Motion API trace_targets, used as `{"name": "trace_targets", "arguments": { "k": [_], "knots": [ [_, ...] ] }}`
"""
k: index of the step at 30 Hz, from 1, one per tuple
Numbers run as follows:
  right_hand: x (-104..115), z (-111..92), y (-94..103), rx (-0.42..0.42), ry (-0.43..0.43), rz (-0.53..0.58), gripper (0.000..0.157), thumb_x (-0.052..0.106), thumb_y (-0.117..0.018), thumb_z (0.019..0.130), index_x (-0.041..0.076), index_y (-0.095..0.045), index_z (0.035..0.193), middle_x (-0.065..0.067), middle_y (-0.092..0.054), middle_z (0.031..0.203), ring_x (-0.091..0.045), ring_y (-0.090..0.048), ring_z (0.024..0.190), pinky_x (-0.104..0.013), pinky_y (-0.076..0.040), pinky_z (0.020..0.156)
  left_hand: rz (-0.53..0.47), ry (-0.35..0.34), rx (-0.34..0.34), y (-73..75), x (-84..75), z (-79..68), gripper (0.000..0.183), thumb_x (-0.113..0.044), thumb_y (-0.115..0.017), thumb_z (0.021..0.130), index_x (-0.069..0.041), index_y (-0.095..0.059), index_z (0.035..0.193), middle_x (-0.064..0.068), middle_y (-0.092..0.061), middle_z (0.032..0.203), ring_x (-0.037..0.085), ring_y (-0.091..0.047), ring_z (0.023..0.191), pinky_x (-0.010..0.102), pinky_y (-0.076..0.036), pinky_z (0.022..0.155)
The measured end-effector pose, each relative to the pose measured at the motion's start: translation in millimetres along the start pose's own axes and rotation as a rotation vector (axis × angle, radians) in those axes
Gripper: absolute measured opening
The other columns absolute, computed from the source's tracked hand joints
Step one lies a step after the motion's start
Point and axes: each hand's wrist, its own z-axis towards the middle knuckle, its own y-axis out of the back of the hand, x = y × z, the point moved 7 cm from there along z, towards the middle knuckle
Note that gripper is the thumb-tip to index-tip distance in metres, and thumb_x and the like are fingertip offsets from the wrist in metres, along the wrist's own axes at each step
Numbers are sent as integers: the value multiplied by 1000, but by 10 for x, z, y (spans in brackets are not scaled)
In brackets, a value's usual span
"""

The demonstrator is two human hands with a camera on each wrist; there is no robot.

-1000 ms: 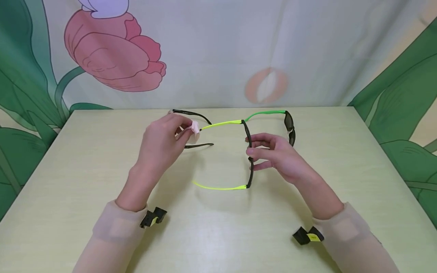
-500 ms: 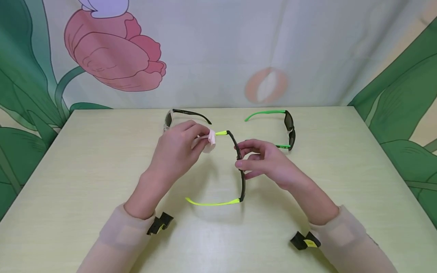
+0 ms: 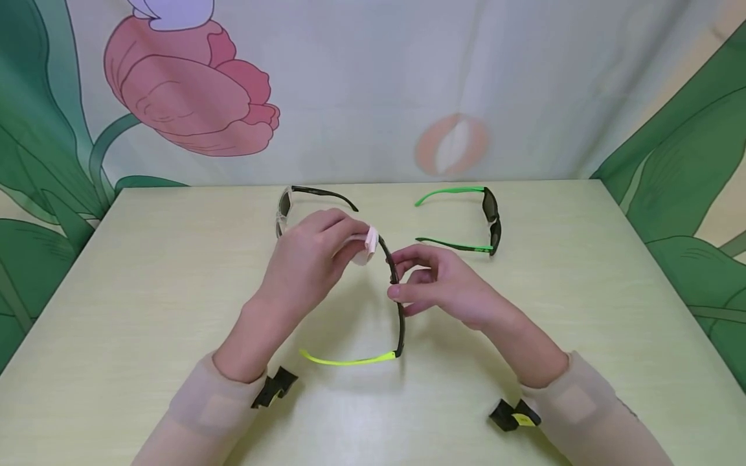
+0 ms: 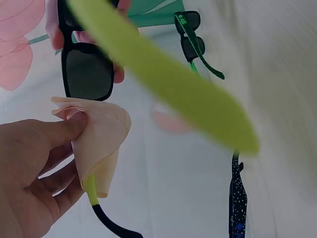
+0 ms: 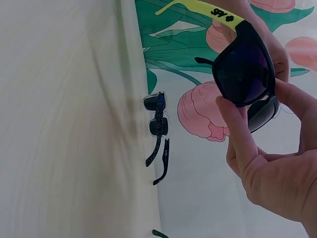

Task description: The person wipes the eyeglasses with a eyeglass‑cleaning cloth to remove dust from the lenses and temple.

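A pair of sunglasses (image 3: 401, 331) with a black front and neon-yellow temples is held above the table. My right hand (image 3: 449, 285) pinches the front near the bridge, thumb against one dark lens (image 5: 242, 74) in the right wrist view. With thumb and fingers, my left hand (image 3: 305, 259) grips a pale pink cloth (image 4: 101, 131) folded around the far temple, close to the front. That temple's black tip pokes out below the cloth in the left wrist view. The near yellow temple (image 3: 350, 361) extends leftward, untouched.
Green-and-black sunglasses (image 3: 491, 213) lie at the table's back right, temples spread. Clear-framed sunglasses with black temples (image 3: 323, 191) lie at the back left, partly behind my left hand. A flower-printed curtain (image 3: 350, 90) hangs beyond the table (image 3: 146, 310).
My left hand and the cloth have moved rightward along the far temple, from its tip to beside the front. The sunglasses and my right hand have shifted left and nearer to me.
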Motion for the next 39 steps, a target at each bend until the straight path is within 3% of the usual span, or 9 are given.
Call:
{"name": "trace_targets", "arguments": {
  "k": [18, 26, 39],
  "knots": [
    [101, -34, 201, -74, 17, 11, 50, 8, -74, 89, -3, -55, 134, -13, -53, 114, -19, -63, 80, -51, -60, 81, -13, 49, -41, 131, 186, -12, 18, -5, -85, 84, -4, -77, 100, 6, -72, 94, 22, -69, 81, 34, -57, 71],
    [114, -32, 276, -94, 29, 31, 50, 6, -71, 89, -5, -53, 135, -20, -53, 123, -15, -63, 79, -51, -61, 80, -28, 88, -33, 138, 265, -29, 17, -4, -84, 84, -4, -77, 99, 5, -72, 93, 20, -68, 76, 34, -56, 68],
    [119, 5, 460, -156, 28, 37, 50, 6, -68, 91, -10, -51, 135, -15, -55, 121, -19, -61, 94, -49, -61, 79, -69, 278, 21, 94, 532, -106, 14, -3, -82, 87, -3, -76, 101, 7, -73, 95, 19, -68, 81, 36, -57, 71]
  ]
}}
